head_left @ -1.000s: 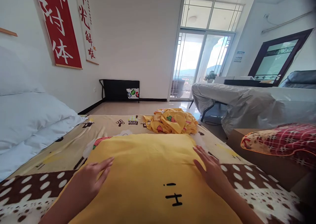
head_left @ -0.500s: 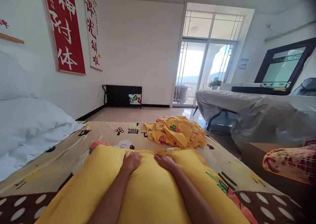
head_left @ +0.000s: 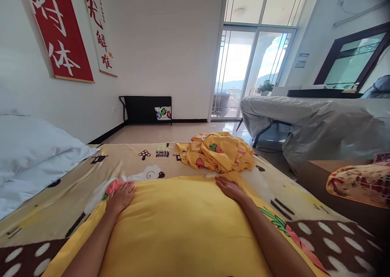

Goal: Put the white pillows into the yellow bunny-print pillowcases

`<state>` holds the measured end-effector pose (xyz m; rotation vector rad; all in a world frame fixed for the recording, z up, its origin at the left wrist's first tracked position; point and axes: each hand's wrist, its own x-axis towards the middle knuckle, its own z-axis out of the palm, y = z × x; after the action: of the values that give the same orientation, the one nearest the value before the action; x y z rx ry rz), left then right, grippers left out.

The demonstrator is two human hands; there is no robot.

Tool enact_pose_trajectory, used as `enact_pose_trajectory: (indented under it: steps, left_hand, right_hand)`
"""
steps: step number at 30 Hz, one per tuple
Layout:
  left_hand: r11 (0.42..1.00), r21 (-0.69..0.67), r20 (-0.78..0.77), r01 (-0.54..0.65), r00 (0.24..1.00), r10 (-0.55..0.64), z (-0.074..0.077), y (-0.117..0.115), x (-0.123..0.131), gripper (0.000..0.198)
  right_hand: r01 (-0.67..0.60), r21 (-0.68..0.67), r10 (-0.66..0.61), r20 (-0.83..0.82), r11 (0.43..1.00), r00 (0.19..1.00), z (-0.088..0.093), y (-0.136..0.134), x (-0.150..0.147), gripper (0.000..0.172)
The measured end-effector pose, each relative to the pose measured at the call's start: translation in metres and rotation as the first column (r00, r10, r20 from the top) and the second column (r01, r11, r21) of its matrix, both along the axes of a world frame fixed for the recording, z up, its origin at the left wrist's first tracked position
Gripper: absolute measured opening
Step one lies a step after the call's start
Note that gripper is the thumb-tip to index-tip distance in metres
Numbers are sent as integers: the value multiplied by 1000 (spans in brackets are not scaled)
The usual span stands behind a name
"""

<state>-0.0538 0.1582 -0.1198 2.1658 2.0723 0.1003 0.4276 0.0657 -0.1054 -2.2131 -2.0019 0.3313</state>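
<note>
Change in hands: half a second ago both hands lay close together at the middle of the pillow's far edge. Now they have slid apart, one toward each far corner.
Change in pillow: the dip that showed between the hands is gone, and the far edge now runs as an even, rounded line across the middle of the frame.
Change in view: the camera has tipped down a little, so the banner (head_left: 57,29) sits higher in the upper left and is cut off at the top.
Pillow (head_left: 183,228): yellow, lying flat on the bed (head_left: 146,163), filling the lower centre of the frame.
Left hand (head_left: 120,196): palm down on the pillow's far left corner, flat, fingers slightly spread. The fingertips point away from the person and reach the carrot print at the corner.
Left forearm: runs straight up from the lower left of the frame, resting along the pillow.
Right hand (head_left: 230,188): palm down on the far edge right of centre, flat, fingers held together and pointing toward the upper left.
Right forearm: comes in from the lower right, lying on the pillow.
Grip: neither hand pinches or holds anything; both press flat on the cover.
Cloth (head_left: 217,151): crumpled yellow heap on the bed, just beyond the right hand and apart from it.
Duvet (head_left: 30,151): white, piled at the left edge of the frame, well apart from the left hand.
</note>
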Motion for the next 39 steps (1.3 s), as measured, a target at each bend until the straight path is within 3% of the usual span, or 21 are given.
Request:
enact_pose_trajectory:
  steps: [8, 16, 28, 30, 33, 36, 39]
  left_hand:
    - [994, 10, 60, -113, 992, 112, -22, 21, -49, 62]
    - [989, 46, 86, -143, 987, 138, -32, 31, -62, 61]
    - [970, 33, 52, -239, 970, 238, -17, 18, -50, 62]
    - [969, 60, 47, -240, 970, 238, -9, 15, -49, 60]
    - [949, 275, 84, -156, 987, 138, 19, 5, -39, 55]
    - [918, 390, 198, 75, 967, -163, 61, -20, -9, 54]
    - [865, 287, 315, 412, 812, -491, 91, -59, 38, 58]
  right_hand:
    - [212, -52, -209, 53, 976, 976, -18, 2, 49, 59]
    - [374, -26, -368, 132, 927, 920, -31, 2, 78, 63]
    - [453, 12, -450, 131, 892, 883, -29, 0, 72, 62]
    - [465, 58, -469, 127, 883, 874, -17, -5, 68, 60]
    - [401, 197, -412, 16, 895, 911, 18, -20, 53, 59]
    - [146, 284, -84, -222, 947, 972, 62, -41, 16, 60]
    - [-166, 245, 238, -303, 955, 923, 83, -54, -35, 62]
